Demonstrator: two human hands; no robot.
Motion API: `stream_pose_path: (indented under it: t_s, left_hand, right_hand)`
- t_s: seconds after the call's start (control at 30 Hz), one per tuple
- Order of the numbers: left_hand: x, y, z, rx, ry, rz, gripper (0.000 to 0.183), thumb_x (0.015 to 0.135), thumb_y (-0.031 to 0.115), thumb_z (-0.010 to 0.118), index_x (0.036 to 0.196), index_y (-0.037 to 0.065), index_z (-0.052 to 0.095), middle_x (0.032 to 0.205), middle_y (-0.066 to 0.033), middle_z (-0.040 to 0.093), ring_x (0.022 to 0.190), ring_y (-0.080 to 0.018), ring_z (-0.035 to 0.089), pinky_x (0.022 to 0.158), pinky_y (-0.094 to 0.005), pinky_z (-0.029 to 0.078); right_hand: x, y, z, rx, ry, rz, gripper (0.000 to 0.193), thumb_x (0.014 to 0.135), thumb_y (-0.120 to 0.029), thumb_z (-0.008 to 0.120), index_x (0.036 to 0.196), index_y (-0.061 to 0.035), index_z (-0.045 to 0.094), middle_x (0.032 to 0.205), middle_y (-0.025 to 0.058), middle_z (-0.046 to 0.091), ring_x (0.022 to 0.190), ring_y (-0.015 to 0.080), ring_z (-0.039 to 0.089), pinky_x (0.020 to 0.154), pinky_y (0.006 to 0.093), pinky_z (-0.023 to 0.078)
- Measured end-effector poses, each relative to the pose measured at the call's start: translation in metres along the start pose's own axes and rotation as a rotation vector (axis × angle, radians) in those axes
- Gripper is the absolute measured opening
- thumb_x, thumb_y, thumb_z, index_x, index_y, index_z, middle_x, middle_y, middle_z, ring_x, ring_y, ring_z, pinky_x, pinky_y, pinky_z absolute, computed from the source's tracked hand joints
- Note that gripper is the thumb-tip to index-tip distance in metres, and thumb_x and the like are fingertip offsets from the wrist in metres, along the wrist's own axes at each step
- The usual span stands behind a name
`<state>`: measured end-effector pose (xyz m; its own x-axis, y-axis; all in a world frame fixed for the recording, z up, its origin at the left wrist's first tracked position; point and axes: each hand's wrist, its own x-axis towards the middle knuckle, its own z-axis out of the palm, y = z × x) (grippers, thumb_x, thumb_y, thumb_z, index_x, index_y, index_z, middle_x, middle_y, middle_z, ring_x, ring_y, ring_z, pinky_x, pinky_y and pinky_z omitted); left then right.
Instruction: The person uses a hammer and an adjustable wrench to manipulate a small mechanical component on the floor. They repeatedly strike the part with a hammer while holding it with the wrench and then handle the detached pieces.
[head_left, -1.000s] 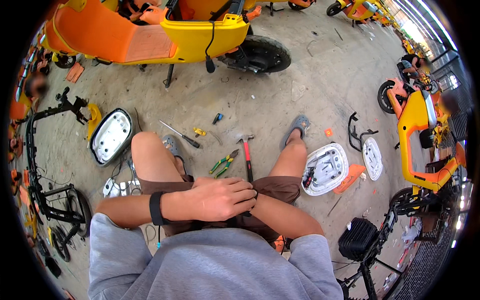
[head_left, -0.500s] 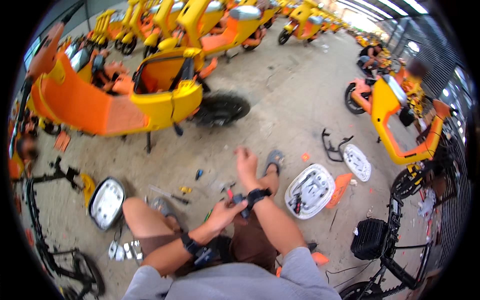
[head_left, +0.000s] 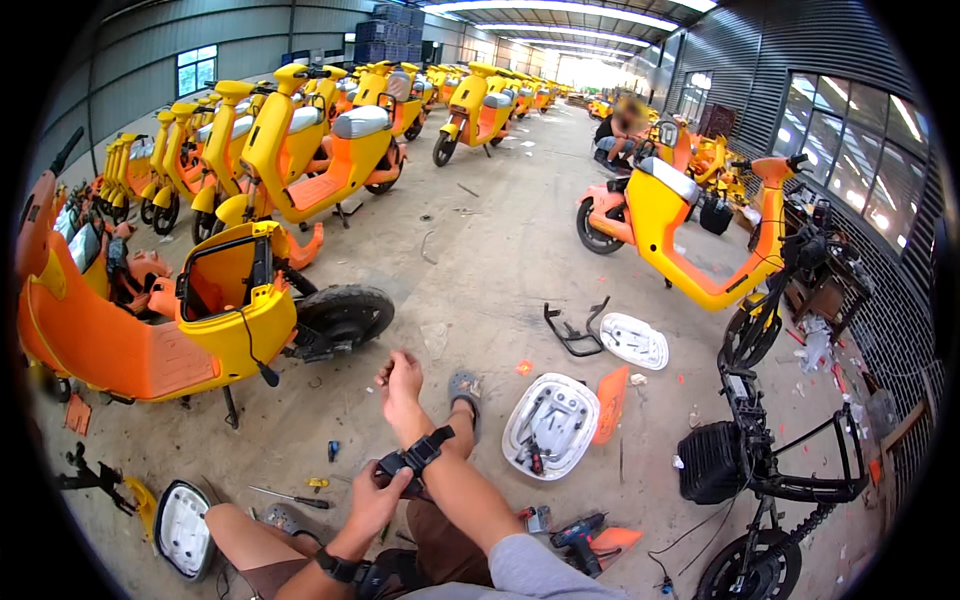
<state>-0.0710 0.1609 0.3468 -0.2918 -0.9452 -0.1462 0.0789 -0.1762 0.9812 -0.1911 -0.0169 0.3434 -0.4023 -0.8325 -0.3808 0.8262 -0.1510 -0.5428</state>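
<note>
My left hand (head_left: pixel 374 503) is closed at my right wrist, its fingers and thumb gripping a small dark device beside the black wristband (head_left: pixel 425 452). Part of that device is hidden by the hand and forearm. Stretched forward over the floor, my right hand (head_left: pixel 401 386) has loosely bent fingers and holds nothing. A second black band (head_left: pixel 340 567) circles my left wrist. Near my left knee lie a long screwdriver (head_left: pixel 292 497), a small yellow piece (head_left: pixel 318 483) and a small blue-and-black piece (head_left: pixel 333 451). A cordless drill (head_left: pixel 580 532) rests right of my right forearm.
An upturned scooter seat (head_left: pixel 515 440) with a white underside lies at right, near an orange panel (head_left: pixel 610 405), a black bracket (head_left: pixel 575 338) and a white seat base (head_left: pixel 634 341). Yellow-orange scooters (head_left: pixel 240 290) (head_left: pixel 690 235) stand left and right. A stripped black frame (head_left: pixel 745 470) stands near right.
The view has tilted up and turned right, showing more of the hall. My left hand now grips closer against the right wristband. My right hand stays outstretched.
</note>
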Motion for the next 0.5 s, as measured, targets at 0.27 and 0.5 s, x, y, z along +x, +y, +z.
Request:
stream_pose_path:
  t_s: [0.27,0.5]
  left_hand:
    - [-0.013,0.002,-0.022,0.082,-0.234,-0.167,0.039,0.09,0.019,0.066,0.112,-0.009,0.051,0.09,-0.0133,0.065,0.074,-0.0167,0.067,0.062,-0.0282,0.055]
    - [-0.021,0.076,-0.039,0.699,-0.048,0.868,0.031,0.078,0.001,0.069,0.108,0.001,0.063,0.086,-0.0135,0.067,0.078,-0.0236,0.066,0.072,-0.0345,0.052]
  right_hand:
    - [-0.03,0.0,-0.027,0.078,-0.071,0.066,0.017,0.088,-0.014,0.053,0.073,-0.0073,0.05,0.056,-0.0009,0.043,0.046,0.0126,0.04,0.042,0.0251,0.032]
    - [-0.083,0.025,-0.031,-1.602,-0.815,-0.414,0.02,0.082,-0.017,0.056,0.09,-0.0021,0.067,0.077,0.0232,0.064,0.071,0.0368,0.062,0.066,0.0448,0.049]
